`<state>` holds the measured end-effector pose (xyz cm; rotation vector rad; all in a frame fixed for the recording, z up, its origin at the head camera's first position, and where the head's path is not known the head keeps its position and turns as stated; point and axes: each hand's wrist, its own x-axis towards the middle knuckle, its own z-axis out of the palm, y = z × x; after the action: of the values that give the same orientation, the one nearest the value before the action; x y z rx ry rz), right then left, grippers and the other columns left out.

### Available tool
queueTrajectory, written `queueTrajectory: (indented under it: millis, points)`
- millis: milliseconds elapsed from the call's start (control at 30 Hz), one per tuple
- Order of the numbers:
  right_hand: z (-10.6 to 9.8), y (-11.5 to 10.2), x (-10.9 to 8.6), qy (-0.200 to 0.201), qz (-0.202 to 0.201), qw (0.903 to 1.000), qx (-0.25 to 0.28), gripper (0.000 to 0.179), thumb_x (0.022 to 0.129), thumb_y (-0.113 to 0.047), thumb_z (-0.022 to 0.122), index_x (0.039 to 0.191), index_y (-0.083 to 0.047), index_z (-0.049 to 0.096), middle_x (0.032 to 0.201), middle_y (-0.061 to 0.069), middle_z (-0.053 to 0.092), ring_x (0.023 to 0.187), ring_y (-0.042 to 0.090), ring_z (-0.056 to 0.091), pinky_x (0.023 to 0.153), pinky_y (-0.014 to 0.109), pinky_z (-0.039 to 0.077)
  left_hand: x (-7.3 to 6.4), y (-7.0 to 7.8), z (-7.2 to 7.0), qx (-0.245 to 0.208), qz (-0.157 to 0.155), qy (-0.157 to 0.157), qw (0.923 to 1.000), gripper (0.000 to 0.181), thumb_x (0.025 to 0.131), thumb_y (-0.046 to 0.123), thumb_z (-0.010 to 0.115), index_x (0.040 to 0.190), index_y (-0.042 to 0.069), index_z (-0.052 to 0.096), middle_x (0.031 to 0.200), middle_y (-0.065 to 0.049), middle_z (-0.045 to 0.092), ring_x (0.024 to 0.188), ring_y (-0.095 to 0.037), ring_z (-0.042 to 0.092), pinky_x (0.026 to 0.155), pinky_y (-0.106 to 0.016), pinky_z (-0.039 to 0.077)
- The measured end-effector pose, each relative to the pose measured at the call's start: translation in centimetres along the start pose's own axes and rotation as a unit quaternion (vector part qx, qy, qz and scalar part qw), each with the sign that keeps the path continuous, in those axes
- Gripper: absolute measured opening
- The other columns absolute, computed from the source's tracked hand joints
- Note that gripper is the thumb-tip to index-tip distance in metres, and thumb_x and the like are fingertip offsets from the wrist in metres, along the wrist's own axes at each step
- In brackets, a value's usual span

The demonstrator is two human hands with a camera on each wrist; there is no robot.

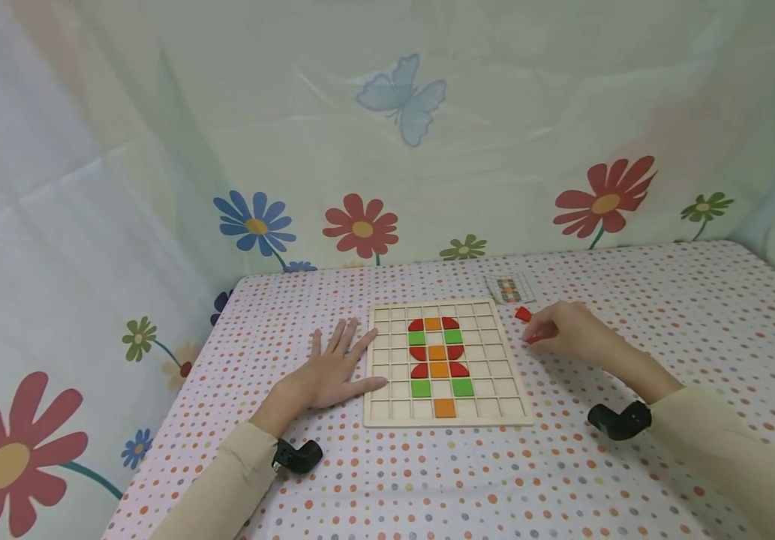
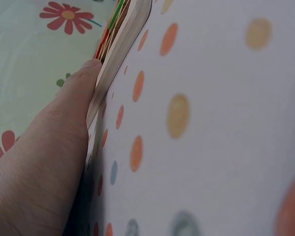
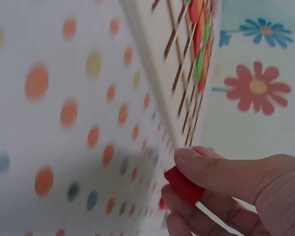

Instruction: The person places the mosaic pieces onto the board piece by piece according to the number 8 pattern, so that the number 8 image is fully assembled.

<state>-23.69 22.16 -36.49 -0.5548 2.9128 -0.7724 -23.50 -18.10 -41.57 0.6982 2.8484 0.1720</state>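
A wooden grid board [image 1: 387, 414] lies flat on the dotted cloth, with red rounded, green square and orange square tiles set in its middle columns. My left hand [image 1: 333, 375] rests with fingers spread at the board's left edge, its thumb lying over the rim. To the right of the board, my right hand [image 1: 572, 330] pinches a small red tile [image 3: 186, 186] between thumb and fingers. Another red piece [image 1: 523, 314] lies on the cloth just beyond those fingertips.
A small pattern card [image 1: 510, 288], printed with a coloured grid, lies behind the board's right back corner. The dotted tablecloth [image 1: 401, 487] reaches back to a flowered curtain [image 1: 509, 150]. Black wrist cameras [image 1: 620, 420] sit on both forearms.
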Motion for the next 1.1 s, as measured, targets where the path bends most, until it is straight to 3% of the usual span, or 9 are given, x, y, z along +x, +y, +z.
queueTrajectory:
  millis: [233, 433, 567, 700, 867, 1100]
  points:
    - [1.2, -4.4, -1.9, 0.008, -0.054, 0.9976, 0.043, 0.017, 0.081, 0.002, 0.087, 0.085, -0.006, 0.073, 0.08, -0.003, 0.071, 0.074, 0.014, 0.064, 0.068, 0.032, 0.057, 0.5, -0.7, 0.9, -0.015, -0.003, 0.0, 0.9999, 0.096, 0.098, 0.078, 0.039, 0.17, 0.028, 0.001, 0.175, -0.01, -0.011, 0.16, -0.032, -0.013, 0.121, -0.067, -0.013]
    - [2.3, -6.0, -2.7, -0.033, -0.128, 0.9852, 0.11, 0.019, 0.083, 0.0, 0.086, 0.101, -0.003, 0.081, 0.089, -0.006, 0.07, 0.081, 0.01, 0.063, 0.073, 0.026, 0.06, 0.6, -0.8, 1.1, -0.018, -0.002, 0.003, 0.9998, 0.097, 0.096, 0.082, 0.037, 0.17, 0.03, 0.0, 0.175, -0.009, -0.012, 0.16, -0.031, -0.014, 0.121, -0.067, -0.014]
    - [3.1, -6.4, -2.8, -0.077, -0.128, 0.9769, 0.152, 0.016, 0.087, -0.002, 0.083, 0.103, -0.004, 0.083, 0.093, -0.005, 0.068, 0.089, 0.011, 0.063, 0.079, 0.026, 0.06, 0.5, -0.7, 0.9, -0.018, 0.0, 0.005, 0.9998, 0.1, 0.094, 0.086, 0.032, 0.17, 0.029, 0.001, 0.175, -0.01, -0.011, 0.16, -0.032, -0.012, 0.121, -0.068, -0.013]
    - [4.3, -6.6, -2.6, -0.088, -0.127, 0.9747, 0.162, 0.012, 0.09, -0.003, 0.08, 0.101, -0.008, 0.084, 0.094, -0.006, 0.069, 0.091, 0.012, 0.061, 0.081, 0.026, 0.057, 0.3, -0.5, 0.7, -0.019, 0.003, 0.008, 0.9998, 0.099, 0.096, 0.084, 0.034, 0.171, 0.026, 0.005, 0.175, -0.012, -0.008, 0.161, -0.035, -0.009, 0.121, -0.068, -0.01]
    - [5.6, -6.9, -2.5, -0.083, -0.118, 0.9781, 0.151, 0.015, 0.093, -0.002, 0.076, 0.101, -0.011, 0.084, 0.091, -0.009, 0.068, 0.087, 0.011, 0.057, 0.077, 0.024, 0.053, 0.1, -0.3, 0.5, -0.009, 0.003, 0.002, 1.0, 0.094, 0.099, 0.077, 0.039, 0.171, 0.026, 0.005, 0.175, -0.013, -0.007, 0.161, -0.035, -0.009, 0.122, -0.069, -0.008]
    - [6.3, -7.7, -2.6, -0.049, -0.129, 0.9842, 0.111, 0.012, 0.088, -0.001, 0.082, 0.099, -0.007, 0.085, 0.086, -0.008, 0.064, 0.077, 0.01, 0.049, 0.064, 0.022, 0.045, 0.2, -0.2, 0.3, -0.001, 0.002, 0.007, 1.0, 0.093, 0.1, 0.075, 0.04, 0.171, 0.025, 0.005, 0.175, -0.013, -0.007, 0.16, -0.035, -0.009, 0.122, -0.07, -0.007]
